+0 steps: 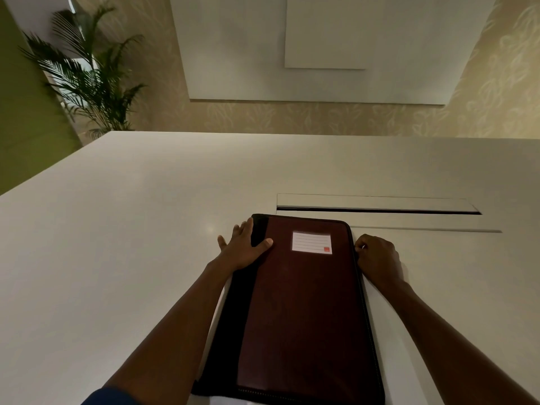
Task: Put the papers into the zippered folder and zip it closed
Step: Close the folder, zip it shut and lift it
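A dark red zippered folder [304, 302] with a black spine and a white label pocket [311, 242] lies closed and flat on the white table [122, 235]. My left hand [242, 247] rests flat on the folder's far left corner, fingers spread over the black spine. My right hand [377, 258] is at the folder's right edge near the far corner, fingers pinched at the zipper track; the zipper pull itself is hidden by the fingers. No loose papers are visible.
A long cable slot with a flap [377, 210] is set into the table just beyond the folder. A potted palm [84, 74] stands at the far left behind the table. A wall with patterned paper lies behind.
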`<action>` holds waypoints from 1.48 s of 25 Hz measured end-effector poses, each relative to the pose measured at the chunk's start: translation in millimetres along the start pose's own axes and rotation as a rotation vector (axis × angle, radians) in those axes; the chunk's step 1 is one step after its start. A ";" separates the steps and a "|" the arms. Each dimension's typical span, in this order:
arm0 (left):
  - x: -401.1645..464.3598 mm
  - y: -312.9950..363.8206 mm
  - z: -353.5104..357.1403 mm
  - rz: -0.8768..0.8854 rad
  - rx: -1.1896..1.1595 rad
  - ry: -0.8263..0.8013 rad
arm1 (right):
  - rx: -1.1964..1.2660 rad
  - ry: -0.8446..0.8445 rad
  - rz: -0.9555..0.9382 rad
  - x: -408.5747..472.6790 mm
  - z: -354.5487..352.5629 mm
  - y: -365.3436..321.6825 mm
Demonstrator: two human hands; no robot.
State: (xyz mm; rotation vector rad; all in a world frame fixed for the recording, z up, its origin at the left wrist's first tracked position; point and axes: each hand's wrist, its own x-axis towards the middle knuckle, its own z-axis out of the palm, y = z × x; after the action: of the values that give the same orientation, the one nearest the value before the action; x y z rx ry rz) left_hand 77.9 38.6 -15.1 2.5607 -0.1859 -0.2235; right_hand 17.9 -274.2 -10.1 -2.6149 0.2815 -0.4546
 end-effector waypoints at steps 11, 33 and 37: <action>45.8 -6.0 -4.5 -0.018 0.049 0.054 | 0.005 0.010 0.021 42.0 14.0 4.0; 47.1 -5.5 0.3 -0.050 0.089 0.036 | -0.029 -0.247 -0.140 109.8 15.0 -7.4; 47.1 -7.0 1.5 -0.047 0.090 0.045 | -0.070 -0.349 -0.197 123.7 9.7 -11.7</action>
State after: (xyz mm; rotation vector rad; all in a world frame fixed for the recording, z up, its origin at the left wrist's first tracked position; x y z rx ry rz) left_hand 124.2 35.3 -25.9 2.6586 -0.1214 -0.1783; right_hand 137.1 -293.7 20.5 -2.7425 -0.0770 -0.0464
